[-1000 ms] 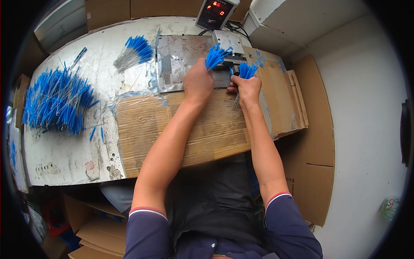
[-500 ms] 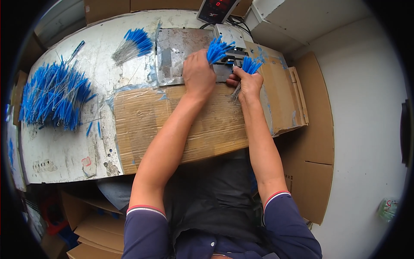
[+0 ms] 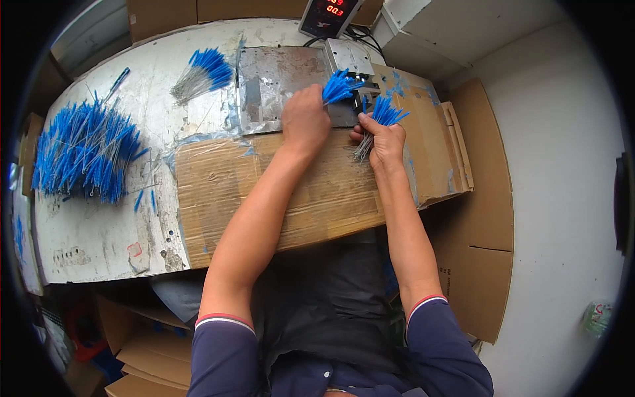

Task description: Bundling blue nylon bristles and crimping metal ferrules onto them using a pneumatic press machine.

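My left hand [image 3: 305,119] is closed around a bunch of thin wires with blue tips [image 3: 338,87], its blue ends fanned out up and to the right. My right hand [image 3: 383,141] grips a second bunch of blue-tipped wires [image 3: 382,114], blue ends up, bare metal ends sticking out below the fist. Both hands sit beside a small grey metal device [image 3: 350,61] at the far edge of a steel plate [image 3: 271,79]. The forearms rest over a sheet of brown cardboard [image 3: 264,198] on the bench.
A large heap of blue-tipped wires [image 3: 83,152] lies at the left of the white worktop [image 3: 99,238], a smaller bundle [image 3: 202,73] further back. A box with a red digit display [image 3: 329,13] stands at the far edge. Cardboard boxes [image 3: 142,351] lie below the bench.
The view has shifted slightly, so the bench sits a little higher in the picture. Both hands keep their bunches and stay by the grey device; the left bunch has edged closer to it.
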